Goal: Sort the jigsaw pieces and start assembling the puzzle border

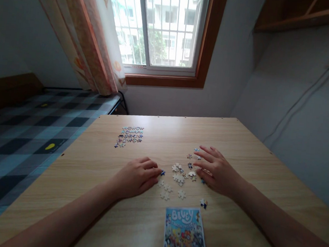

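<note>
My left hand (139, 176) rests low over the tabletop, fingers closed together, with a small dark blue jigsaw piece (163, 172) at the fingertips. To the right, my right hand (219, 170) hovers over or lies on the edge of a loose pile, fingers spread; some pieces are partly hidden beneath it. Between the hands lie several loose pieces, many with the pale back up, such as the pale pieces (179, 179). A piece with dark blue and orange (203, 203) sits apart, nearer to me. Small coloured pieces (189, 156) lie by the right fingertips.
Rows of coloured jigsaw pieces (131, 137) are laid out at the table's far left. A Bluey picture box or card (185, 236) lies at the near middle of the wooden table (246, 240). A checked bed (74, 122) stands left; a wall cable (294, 107) hangs right.
</note>
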`<state>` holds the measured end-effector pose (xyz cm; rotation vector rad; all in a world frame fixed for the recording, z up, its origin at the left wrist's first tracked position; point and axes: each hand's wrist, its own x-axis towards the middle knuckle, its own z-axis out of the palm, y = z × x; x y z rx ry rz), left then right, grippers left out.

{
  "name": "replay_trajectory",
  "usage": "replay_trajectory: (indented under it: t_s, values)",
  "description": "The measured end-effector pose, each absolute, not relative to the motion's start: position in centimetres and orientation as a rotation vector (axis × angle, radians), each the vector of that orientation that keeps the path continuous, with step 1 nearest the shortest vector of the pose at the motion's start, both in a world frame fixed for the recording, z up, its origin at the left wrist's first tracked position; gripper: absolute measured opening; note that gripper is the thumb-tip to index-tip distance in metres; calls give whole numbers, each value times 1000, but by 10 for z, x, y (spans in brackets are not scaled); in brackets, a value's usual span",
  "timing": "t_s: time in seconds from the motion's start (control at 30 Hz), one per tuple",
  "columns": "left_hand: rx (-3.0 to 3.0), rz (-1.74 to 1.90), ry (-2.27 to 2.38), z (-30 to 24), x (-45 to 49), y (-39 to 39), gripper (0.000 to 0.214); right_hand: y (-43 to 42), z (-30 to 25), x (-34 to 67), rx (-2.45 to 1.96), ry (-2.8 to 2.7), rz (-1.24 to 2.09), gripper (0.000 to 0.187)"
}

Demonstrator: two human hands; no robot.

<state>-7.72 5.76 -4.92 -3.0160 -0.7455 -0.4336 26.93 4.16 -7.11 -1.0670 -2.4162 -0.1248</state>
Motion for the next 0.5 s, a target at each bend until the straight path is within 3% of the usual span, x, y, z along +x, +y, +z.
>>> replay_trajectory:
  t_s: [0.5]
  values:
    - [-3047, -398, -689, -47, -76, 50, 29, 41, -80, 264, -908, -2498, -136, 16]
